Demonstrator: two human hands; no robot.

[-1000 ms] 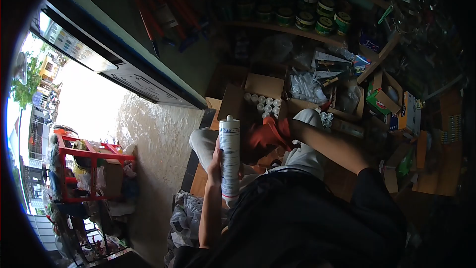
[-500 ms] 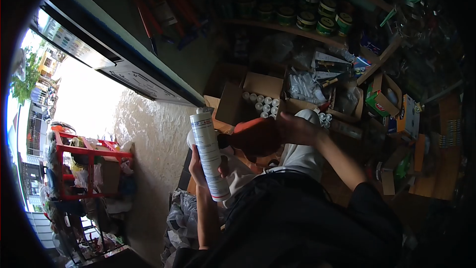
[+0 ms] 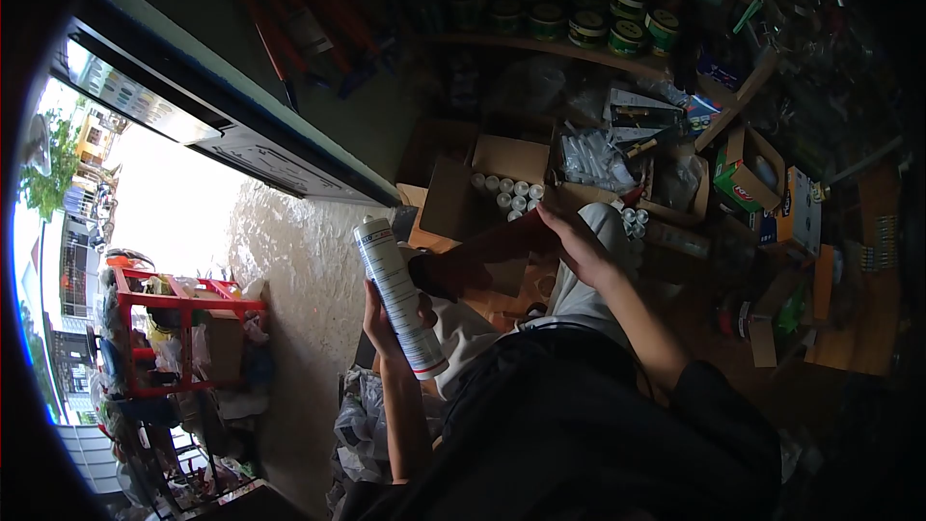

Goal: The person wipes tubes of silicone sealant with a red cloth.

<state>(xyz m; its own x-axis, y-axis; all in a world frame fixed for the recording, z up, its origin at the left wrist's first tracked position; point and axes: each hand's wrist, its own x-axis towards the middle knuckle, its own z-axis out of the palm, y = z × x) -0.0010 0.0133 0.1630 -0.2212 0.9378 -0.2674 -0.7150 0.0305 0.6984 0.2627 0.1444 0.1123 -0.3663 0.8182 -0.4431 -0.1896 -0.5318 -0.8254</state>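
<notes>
My left hand [image 3: 381, 323] is wrapped round a white sealant cartridge [image 3: 398, 299], with the thumb across its front. Dense print covers the tube, a red band rings its lower end, and its narrow tip points up. From beside the cartridge a dark red, limp-looking piece [image 3: 492, 253] stretches to my right hand [image 3: 582, 249], whose fingers are closed on its far end. Shadow hides whether it is cloth or something else; its near end looks almost black. Both hands are above my lap, over light trousers [image 3: 473, 342].
An open carton [image 3: 511, 162] holds several white-capped tubes [image 3: 521, 189]. Beyond it are clear-wrapped nozzles [image 3: 590, 162] and a shelf with green tins [image 3: 588, 29]. More boxes [image 3: 748, 169] lie at right. A red rack [image 3: 183, 304] stands by the bright doorway at left.
The cartridge has tilted further left at its top and moved slightly left. My right hand has turned and its fingers now grip the red piece, which looks flatter and darker.
</notes>
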